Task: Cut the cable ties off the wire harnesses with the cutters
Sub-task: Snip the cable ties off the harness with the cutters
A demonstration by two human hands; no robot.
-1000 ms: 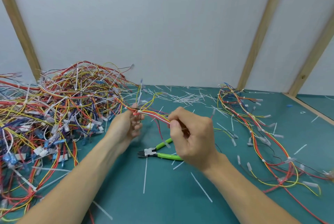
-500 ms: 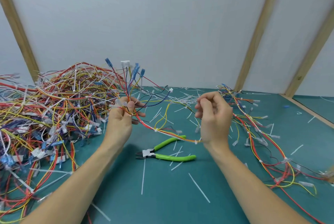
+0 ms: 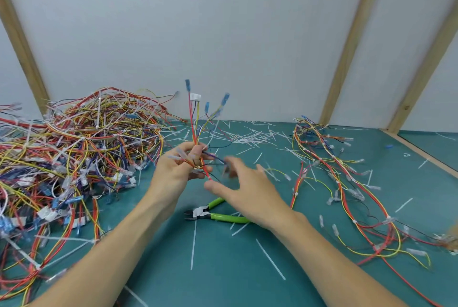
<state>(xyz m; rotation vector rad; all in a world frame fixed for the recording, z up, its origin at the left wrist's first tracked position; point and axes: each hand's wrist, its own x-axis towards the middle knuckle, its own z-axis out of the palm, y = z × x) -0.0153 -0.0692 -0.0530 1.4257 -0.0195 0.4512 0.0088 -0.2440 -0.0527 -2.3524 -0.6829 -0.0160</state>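
Note:
My left hand [image 3: 177, 172] grips a wire harness [image 3: 198, 118] upright above the table; its red, yellow and blue wires fan upward to blue terminals and a white connector. My right hand [image 3: 244, 189] hovers just right of it, fingers spread and blurred, holding nothing. The green-handled cutters [image 3: 218, 215] lie flat on the teal table [image 3: 223, 269] below both hands, jaws pointing left, partly hidden by my right wrist.
A big tangled pile of wire harnesses [image 3: 74, 158] fills the left side. Loose harnesses [image 3: 347, 182] stretch along the right. Cut white cable-tie pieces [image 3: 250, 135] litter the back and centre of the table. A white wall with wooden battens stands behind.
My left hand has turned the harness upright and raised it. My right hand has let go of the wires, opened and moved left toward the harness.

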